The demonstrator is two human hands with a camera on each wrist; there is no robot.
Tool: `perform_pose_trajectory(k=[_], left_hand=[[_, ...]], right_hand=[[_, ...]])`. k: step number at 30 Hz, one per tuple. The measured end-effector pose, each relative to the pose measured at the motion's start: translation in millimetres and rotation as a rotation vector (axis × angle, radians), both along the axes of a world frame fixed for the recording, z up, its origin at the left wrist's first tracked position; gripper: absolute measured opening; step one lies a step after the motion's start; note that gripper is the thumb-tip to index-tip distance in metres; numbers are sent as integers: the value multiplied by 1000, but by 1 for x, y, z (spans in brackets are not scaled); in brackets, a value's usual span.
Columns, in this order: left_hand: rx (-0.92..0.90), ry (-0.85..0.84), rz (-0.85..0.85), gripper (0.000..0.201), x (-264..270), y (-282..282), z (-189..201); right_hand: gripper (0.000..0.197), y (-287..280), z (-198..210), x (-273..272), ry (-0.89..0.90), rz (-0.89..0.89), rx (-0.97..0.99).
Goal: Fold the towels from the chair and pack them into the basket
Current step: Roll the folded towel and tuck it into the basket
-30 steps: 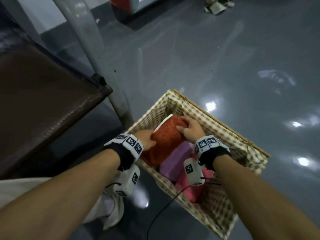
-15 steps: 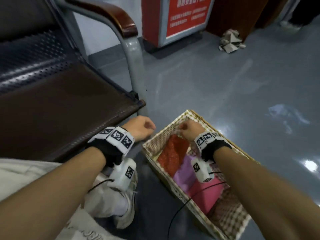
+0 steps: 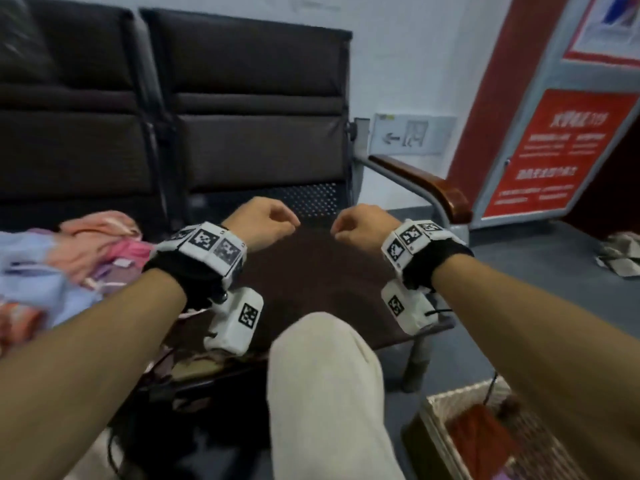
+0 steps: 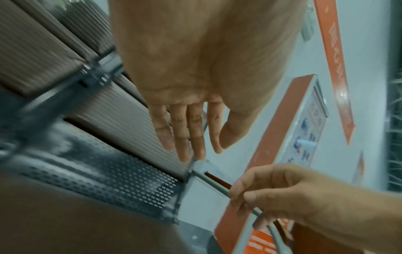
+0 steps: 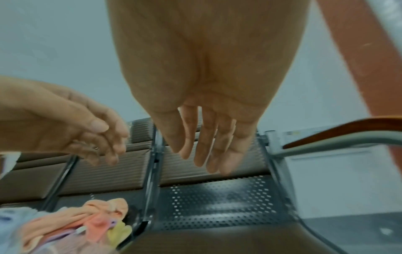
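1. Hovering over the dark chair seat [image 3: 311, 271], left hand [image 3: 265, 223] and right hand [image 3: 363, 225] hang relaxed, holding nothing.
2. Unfolded towels [image 3: 86, 251] lie on the neighbouring seat.
3. Basket [image 3: 446, 407] stands on the grey floor [image 3: 554, 271], containing a red towel [image 3: 481, 441].

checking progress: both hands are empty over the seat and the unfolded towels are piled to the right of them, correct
Not quite. Both the left hand and right hand are empty over the seat, but the towels are piled to their left, as the head view shows.

Dim, even indoor light with soft shadows; no glare. Motion blur smears the towels [image 3: 69, 258] at nine o'clock in the head view. Wrist views: wide-angle bending at edges, palms close and soft-focused.
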State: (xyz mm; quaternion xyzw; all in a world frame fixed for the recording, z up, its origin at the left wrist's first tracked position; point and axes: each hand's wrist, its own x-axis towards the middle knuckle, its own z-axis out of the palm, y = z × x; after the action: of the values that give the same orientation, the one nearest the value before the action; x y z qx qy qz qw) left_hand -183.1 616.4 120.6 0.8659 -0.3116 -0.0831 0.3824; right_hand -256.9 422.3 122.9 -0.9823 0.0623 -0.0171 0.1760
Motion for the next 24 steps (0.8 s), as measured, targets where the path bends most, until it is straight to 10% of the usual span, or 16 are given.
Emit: perform_pose_trajectory(k=[11, 24], left_hand=[[389, -38, 227, 26, 81, 209, -81], [810, -166, 435, 41, 124, 300, -111]], right_hand=[[18, 170, -40, 144, 143, 397, -25], [18, 262, -141, 192, 271, 596, 117]])
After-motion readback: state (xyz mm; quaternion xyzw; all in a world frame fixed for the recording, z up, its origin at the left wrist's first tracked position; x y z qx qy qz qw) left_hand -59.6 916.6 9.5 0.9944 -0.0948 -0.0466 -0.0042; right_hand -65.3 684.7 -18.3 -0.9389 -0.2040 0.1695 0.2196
